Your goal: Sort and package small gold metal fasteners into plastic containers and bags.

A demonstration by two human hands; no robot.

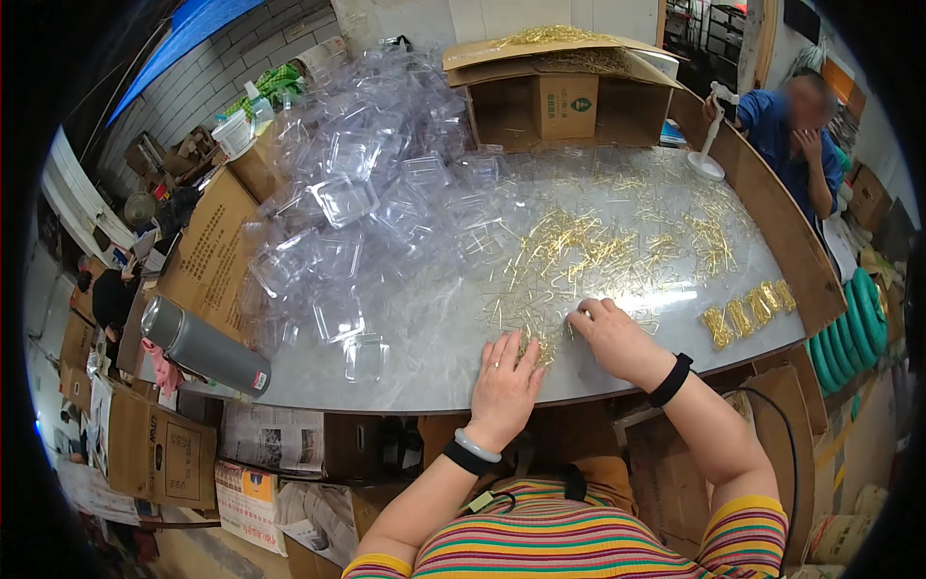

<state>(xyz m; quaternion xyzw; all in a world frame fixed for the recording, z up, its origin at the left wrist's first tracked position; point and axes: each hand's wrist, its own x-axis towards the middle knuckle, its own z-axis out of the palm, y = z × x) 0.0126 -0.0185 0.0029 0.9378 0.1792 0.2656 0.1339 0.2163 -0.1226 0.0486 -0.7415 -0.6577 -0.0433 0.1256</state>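
Note:
My left hand (506, 381) lies nearly flat at the table's near edge, fingers stretched out, its tips touching loose gold wire pieces (526, 333) that look like small hooks. Just right of it, my right hand (617, 338) is closed, with thumb and fingers bent together low over the table. Whatever sits between those fingertips is too small to make out. Beyond both hands spreads a larger scatter of the gold wire pieces (569, 241). Several neat gold bundles (748, 314) lie in a row near the right edge.
Clear plastic trays (347, 198) are heaped on the left of the grey table (424, 338). A grey flask (203, 343) lies tilted at the near left. Behind stands a cardboard box (564, 101), with a white stand (709, 145) to its right. A person (796, 135) sits beyond the cardboard side wall.

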